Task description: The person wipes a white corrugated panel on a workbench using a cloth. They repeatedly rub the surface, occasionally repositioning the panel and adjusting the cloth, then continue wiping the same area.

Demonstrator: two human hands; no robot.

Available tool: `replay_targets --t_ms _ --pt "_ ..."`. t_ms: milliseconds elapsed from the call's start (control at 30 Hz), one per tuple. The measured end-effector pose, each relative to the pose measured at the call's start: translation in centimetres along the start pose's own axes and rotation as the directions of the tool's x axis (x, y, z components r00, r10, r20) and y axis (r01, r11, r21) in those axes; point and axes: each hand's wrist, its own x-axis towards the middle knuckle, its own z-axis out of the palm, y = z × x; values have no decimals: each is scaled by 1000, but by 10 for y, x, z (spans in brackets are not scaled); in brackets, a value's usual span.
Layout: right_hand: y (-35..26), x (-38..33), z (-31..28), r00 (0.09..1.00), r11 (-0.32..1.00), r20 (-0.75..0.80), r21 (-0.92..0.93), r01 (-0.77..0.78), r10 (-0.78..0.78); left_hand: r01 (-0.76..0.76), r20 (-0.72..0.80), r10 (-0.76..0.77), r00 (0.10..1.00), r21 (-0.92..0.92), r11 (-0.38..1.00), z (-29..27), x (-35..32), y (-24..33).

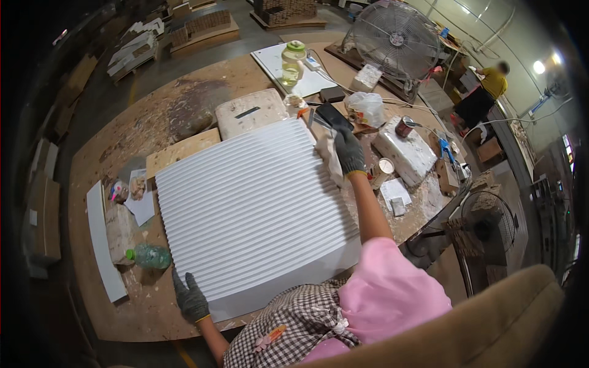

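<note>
A white ridged panel point(251, 202) is lying in the middle of the frame, ridges up, on a stained table point(104, 165); its ridges are running across from the left edge to the right edge. The right hand point(351, 152), gloved, is closing over a bunched pale cloth point(330, 161) at the panel's right edge; whether the cloth is pressing on the ridges or just hanging beside them is hard to tell. The left hand point(192, 299), gloved too, is resting at the panel's lower left corner with its fingers parted; that placing is probably serving well as a brace.

For good wiping, keeping the cloth folded into a pad and following the grooves seems best; rubbing across the ridges would likely be catching the crests; light, even pressure should be sparing the edges, with the left hand steadying the near corner.

Around the panel, a phone point(334, 116) is lying just beyond the right hand; a green-capped bottle point(152, 256) is lying close to the left edge, so any sliding of the panel that way could be knocking it; a white block point(405, 150) is sitting at right of centre, bearing a small can point(405, 126); a large fan point(396, 40) is standing at the upper right.
</note>
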Motion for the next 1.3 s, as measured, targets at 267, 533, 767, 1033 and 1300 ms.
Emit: replay_targets --t_ms 267,533,767,1033,1300 --pt "61 -35 -25 849 856 404 -507 -103 341 -41 -62 41 997 12 999 5 -2 -12" --pt "68 -13 10 918 667 269 -745 7 292 -108 -40 108 993 -15 994 -5 16 -29" --pt "99 1 6 926 841 265 -534 -91 268 -123 125 139 982 -128 984 4 112 38" --pt "41 21 106 741 64 596 764 -642 309 -52 319 200 927 -418 907 38 252 -30" --pt "36 18 88 714 303 592 650 -697 374 -40 297 170 940 -398 916 73 243 5"
